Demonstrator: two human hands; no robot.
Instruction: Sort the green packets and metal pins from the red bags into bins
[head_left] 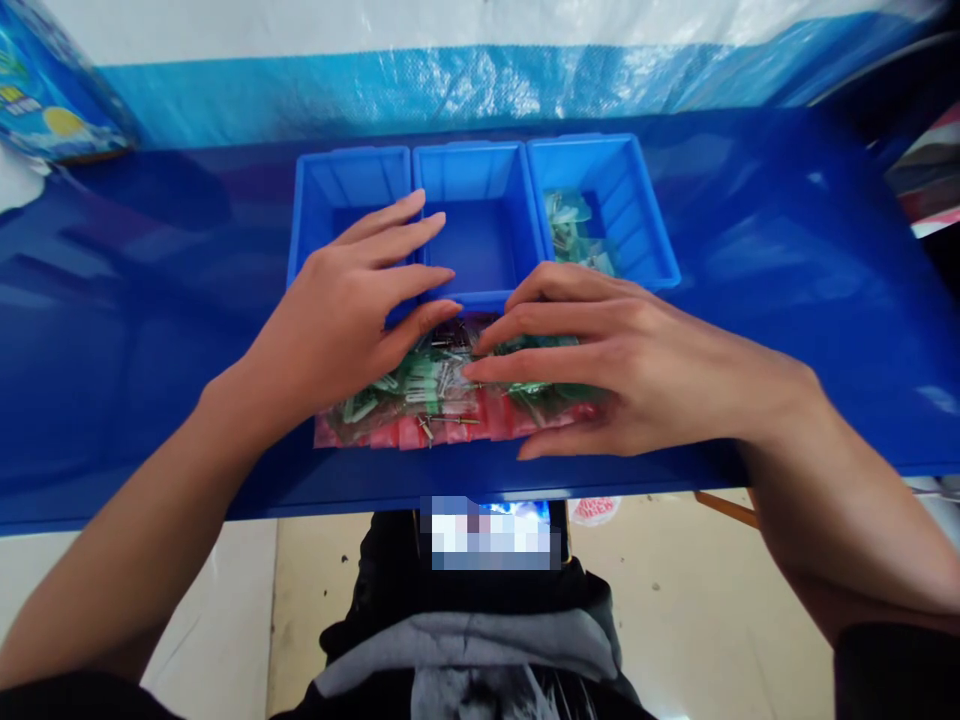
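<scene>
Small clear bags (427, 385) of metal and pale plastic hardware lie spread in front of the bins, some with red strips along the near edge. My left hand (360, 300), fingers stretched and apart, hovers at the left side of these bags and partly covers the left bin (352, 175). Over the right part of the bags, my right hand (600, 350) has its fingers spread and slightly bent. Its fingertips are close to the bags; whether they touch is unclear. Neither hand holds anything that I can see. Several similar small bags (574, 230) lie in the right bin (637, 190).
The middle bin (472, 165) stands between the other two on a blue table (787, 330). A blue printed package (60, 90) is at the back left. Below the table edge, a phone (491, 535) with a blurred screen rests on my lap.
</scene>
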